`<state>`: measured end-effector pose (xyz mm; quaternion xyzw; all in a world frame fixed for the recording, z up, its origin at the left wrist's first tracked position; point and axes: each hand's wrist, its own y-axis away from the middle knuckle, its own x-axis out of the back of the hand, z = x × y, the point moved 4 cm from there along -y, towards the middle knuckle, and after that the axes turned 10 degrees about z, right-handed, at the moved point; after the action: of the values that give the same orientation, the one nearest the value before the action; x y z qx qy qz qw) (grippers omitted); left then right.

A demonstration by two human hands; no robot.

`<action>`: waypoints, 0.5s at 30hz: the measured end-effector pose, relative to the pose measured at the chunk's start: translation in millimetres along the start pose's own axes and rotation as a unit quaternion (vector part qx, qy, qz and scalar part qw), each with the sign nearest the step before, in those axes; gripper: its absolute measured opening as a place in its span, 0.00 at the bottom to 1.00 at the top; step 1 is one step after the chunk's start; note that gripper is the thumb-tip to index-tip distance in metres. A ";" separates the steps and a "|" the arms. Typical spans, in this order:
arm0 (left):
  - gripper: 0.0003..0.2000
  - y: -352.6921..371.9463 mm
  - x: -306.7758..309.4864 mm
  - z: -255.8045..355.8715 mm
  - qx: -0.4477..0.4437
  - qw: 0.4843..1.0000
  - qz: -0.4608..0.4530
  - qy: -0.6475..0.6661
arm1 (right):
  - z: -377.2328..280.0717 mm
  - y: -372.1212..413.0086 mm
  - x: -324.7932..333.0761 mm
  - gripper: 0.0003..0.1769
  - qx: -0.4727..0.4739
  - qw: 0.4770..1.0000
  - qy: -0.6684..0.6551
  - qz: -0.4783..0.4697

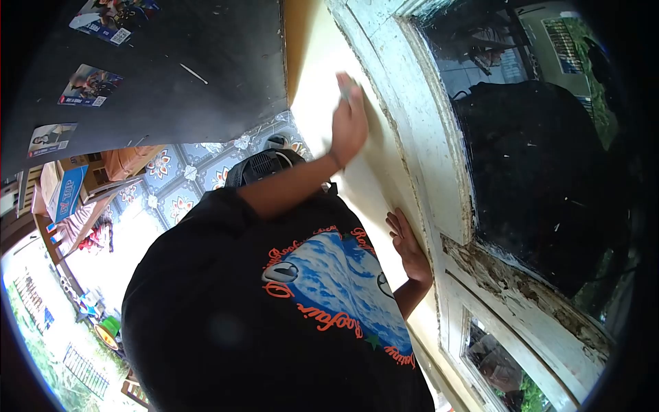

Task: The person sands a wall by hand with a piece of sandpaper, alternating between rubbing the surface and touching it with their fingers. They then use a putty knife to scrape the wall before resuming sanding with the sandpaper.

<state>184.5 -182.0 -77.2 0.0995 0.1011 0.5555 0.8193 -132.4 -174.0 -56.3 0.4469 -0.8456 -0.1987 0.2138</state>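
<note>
Neither of my own hands shows. A person in a black T-shirt (206,302) with a blue and orange print fills the middle of the view, the head under a dark cap (264,165). That person's raised hand (350,127) is against the pale wall strip (316,89). Something small and greyish (347,88) shows at its fingers; I cannot make out what it is. Lower down, the same person's other hand (410,250) rests with fingers spread on the wall, beside the window frame. Its forearm is partly hidden behind the shirt.
A worn white window frame (439,137) with dark reflecting glass (535,185) stands along the right. At upper left is a black panel (206,41) with stuck-on posters (93,86). Patterned floor tiles (175,178), wooden furniture and a blue box (68,192) lie at left.
</note>
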 end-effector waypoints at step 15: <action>0.40 17.7 -7.4 -35.4 0.063 0.997 -0.004 -0.035 | 3.3 -1.4 -0.5 0.36 0.008 1.000 -0.001 0.000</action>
<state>156.3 -180.7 -105.9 0.1701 0.1074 0.5412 0.8165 -133.0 -173.8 -59.8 0.4481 -0.8476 -0.1922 0.2094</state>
